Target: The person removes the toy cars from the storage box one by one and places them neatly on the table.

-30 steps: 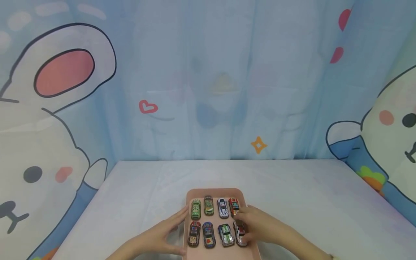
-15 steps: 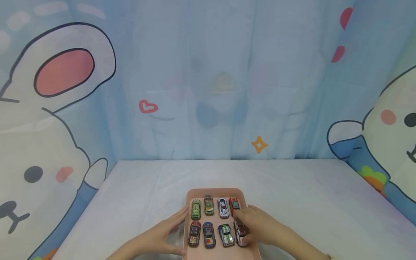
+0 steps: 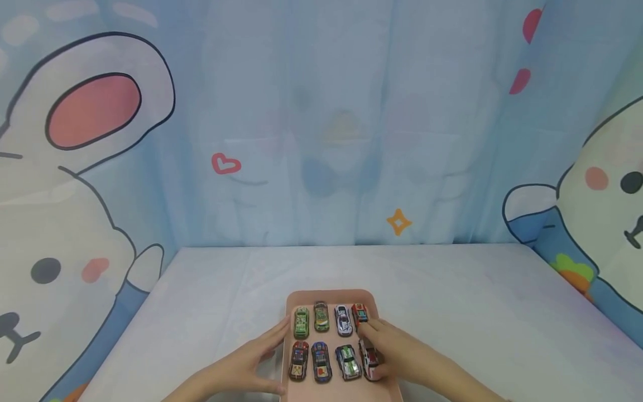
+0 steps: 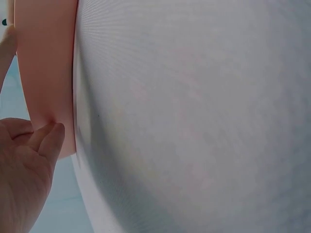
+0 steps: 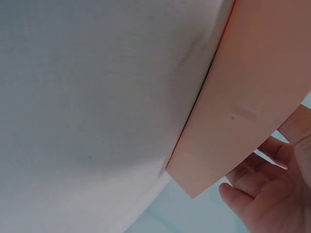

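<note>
A salmon-pink tray (image 3: 341,393) holds several small toy cars in two rows. My left hand (image 3: 246,363) rests along the tray's left side, thumb and fingers spread apart; in the left wrist view its fingertips (image 4: 57,132) touch the outer wall. Reaching over the right rim, my right hand (image 3: 397,352) grips a red-and-white toy car (image 3: 369,362) at the near right corner, with fingers at its far end and thumb by its near end. A red toy car (image 3: 359,314) lies just beyond those fingers. The right wrist view hides the cars behind the tray wall (image 5: 243,97).
Green toy cars (image 3: 301,322) and a white-and-blue one (image 3: 344,320) lie in the far row. The near row has dark red (image 3: 298,360), blue (image 3: 321,362) and silver-green (image 3: 348,362) cars. A white cloth (image 3: 241,296) covers the table; a printed curtain (image 3: 321,123) hangs behind.
The head view has shifted very slightly. Both hands, the tray and the cars keep nearly the same places, with the right hand still at the near right car.
</note>
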Motion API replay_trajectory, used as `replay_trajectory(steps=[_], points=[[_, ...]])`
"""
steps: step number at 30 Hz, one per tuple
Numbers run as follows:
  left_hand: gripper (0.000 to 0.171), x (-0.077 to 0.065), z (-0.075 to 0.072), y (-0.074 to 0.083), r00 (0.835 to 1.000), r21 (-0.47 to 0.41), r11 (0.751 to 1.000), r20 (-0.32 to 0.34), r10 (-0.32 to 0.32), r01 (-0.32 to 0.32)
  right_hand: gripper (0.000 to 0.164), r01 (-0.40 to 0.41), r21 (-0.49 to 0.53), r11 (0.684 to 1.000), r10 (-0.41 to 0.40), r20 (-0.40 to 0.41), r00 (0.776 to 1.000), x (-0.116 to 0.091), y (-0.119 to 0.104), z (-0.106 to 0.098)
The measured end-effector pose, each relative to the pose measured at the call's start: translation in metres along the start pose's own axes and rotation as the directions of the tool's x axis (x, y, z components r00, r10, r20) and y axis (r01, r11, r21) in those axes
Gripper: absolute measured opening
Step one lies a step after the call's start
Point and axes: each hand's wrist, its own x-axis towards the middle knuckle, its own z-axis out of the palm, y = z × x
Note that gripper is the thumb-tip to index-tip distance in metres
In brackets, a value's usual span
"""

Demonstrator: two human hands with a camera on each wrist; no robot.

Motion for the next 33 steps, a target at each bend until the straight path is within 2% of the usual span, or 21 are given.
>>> replay_trajectory(steps=[7, 12, 15, 20, 22, 26, 29, 33], points=[[0.103, -0.001, -0.002, 0.0, 1.0, -0.001, 1.0, -0.004, -0.003, 0.003, 0.048, 0.083, 0.003, 0.997, -0.083, -0.09, 0.992, -0.003, 0.002, -0.001], [0.104, -0.001, -0.004, 0.002, 1.0, 0.001, 1.0, -0.016, -0.014, 0.015, 0.047, 0.13, -0.025, 0.991, -0.132, -0.112, 0.985, -0.006, 0.003, 0.0], [0.104, -0.001, -0.003, 0.001, 1.0, 0.001, 1.0, -0.009, 0.004, -0.003, 0.047, 0.137, -0.006, 0.991, -0.137, -0.105, 0.985, -0.011, 0.002, 0.002], [0.104, 0.002, 0.0, -0.001, 1.0, -0.007, 1.0, 0.008, 0.03, -0.03, 0.041, 0.02, 0.173, 0.985, -0.025, 0.022, 0.999, -0.02, 0.0, -0.001], [0.104, 0.003, 0.0, -0.001, 0.999, 0.001, 0.999, 0.006, 0.035, -0.035, 0.039, -0.048, 0.25, 0.967, 0.029, 0.078, 0.997, -0.021, -0.001, -0.004], [0.104, 0.003, -0.001, -0.003, 0.999, 0.013, 0.999, 0.001, 0.042, -0.042, 0.038, -0.102, 0.316, 0.943, 0.068, 0.118, 0.991, -0.022, -0.001, -0.005], [0.102, 0.002, -0.001, -0.004, 1.0, 0.003, 1.0, 0.004, 0.031, -0.031, 0.035, -0.076, 0.324, 0.943, 0.037, 0.123, 0.992, -0.023, 0.0, -0.003], [0.099, 0.001, -0.001, -0.005, 1.0, -0.021, 1.0, 0.011, 0.009, -0.009, 0.029, 0.046, 0.308, 0.95, -0.077, 0.089, 0.993, -0.026, 0.004, 0.001]])
